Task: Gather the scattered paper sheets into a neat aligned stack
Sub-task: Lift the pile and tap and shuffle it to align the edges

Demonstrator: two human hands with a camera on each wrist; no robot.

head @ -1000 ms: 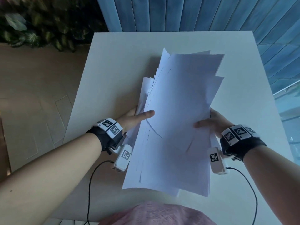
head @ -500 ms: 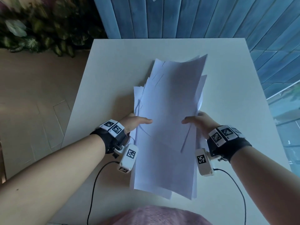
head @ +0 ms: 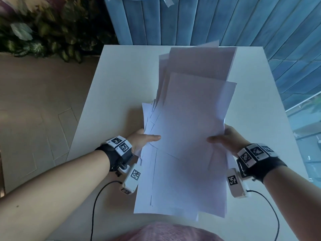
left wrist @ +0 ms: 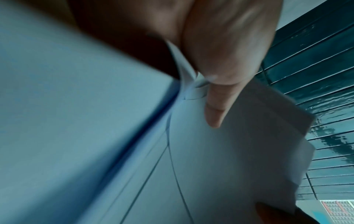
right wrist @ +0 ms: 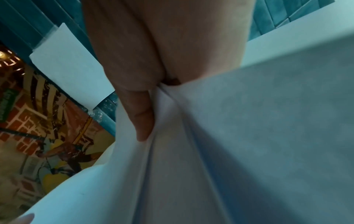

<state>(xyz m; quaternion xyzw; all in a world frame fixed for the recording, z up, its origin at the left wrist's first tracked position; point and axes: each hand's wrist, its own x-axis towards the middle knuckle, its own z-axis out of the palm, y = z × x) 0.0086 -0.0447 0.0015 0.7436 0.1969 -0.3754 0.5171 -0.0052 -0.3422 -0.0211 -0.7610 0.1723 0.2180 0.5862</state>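
Blue vertical panelling point(head: 199, 20) is running behind a white table point(head: 111, 94), with leafy plants point(head: 40, 35) filling the corner to the left and pale floor point(head: 31, 119) beside it. Above the table the paper sheets point(head: 187, 136) are being held as one loose bundle, tilted with the far end up toward the panelling and the near end hanging just over the table's front edge.

The left hand point(head: 142, 138) is pinching the bundle's left edge, thumb lying flat on the top sheet and the other fingers hidden beneath; the left wrist view is showing that thumb point(left wrist: 216, 106) pressing onto the paper. The right hand point(head: 225, 139) is pinching the right edge in the same way, thumb on top, and the right wrist view is showing its thumb point(right wrist: 143, 121) digging into bunched folds of sheet.

Compared with a second ago, the bundle is sitting higher and reaching farther up in the head view, its top edge now overlapping the table's far edge. The sheets are fanning less widely than before: the splayed corners at the top are drawing together, though edges are still sticking out along the left side and at the bottom. Both hands are keeping their grip at mid-length.
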